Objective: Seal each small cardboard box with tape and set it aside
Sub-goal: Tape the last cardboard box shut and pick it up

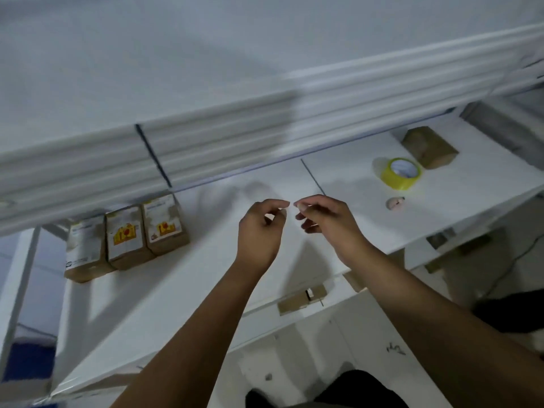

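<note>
Three labelled boxes (126, 237) in a row, well left of the tape roll (401, 173); one plain box (429, 147) just beyond the roll. Left hand (259, 231) and right hand (326, 222) over the worktop (176, 304), left of the roll. Both pinched, fingertips nearly meeting — anything held, cannot tell.

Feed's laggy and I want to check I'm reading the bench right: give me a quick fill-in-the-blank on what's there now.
1. ___ labelled boxes stand in a row at the left end of the table.
2. The tape roll is ___ in colour.
3. A plain brown box lies beyond the tape roll, toward the person's ___.
4. The left hand and right hand touch ___ of the boxes.
Missing words: three; yellow; right; none.
</note>
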Motion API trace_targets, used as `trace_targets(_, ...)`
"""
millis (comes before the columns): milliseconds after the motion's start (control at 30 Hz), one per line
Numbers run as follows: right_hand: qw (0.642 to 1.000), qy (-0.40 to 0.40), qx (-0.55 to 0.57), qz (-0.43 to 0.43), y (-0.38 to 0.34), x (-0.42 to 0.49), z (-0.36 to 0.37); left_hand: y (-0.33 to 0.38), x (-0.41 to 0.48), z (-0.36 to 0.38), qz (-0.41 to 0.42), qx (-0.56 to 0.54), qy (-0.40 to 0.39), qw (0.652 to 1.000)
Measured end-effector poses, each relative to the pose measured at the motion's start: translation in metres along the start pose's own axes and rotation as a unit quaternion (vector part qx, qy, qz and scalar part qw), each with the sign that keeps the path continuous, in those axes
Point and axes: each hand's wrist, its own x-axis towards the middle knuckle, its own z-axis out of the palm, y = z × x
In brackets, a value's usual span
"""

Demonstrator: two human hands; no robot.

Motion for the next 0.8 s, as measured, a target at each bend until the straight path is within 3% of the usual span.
trace_targets(567,0.998,0.059,0.005,0.031,0.023,-0.015,-0.296,0.089,-0.016,0.263,-0.016,-0.023,-0.044,0.999)
trace_targets(800,0.994,0.090,0.005,0.064,0.027,0.017,-0.361,0.111,0.009,0.330,-0.021,-0.034,-0.088,0.995)
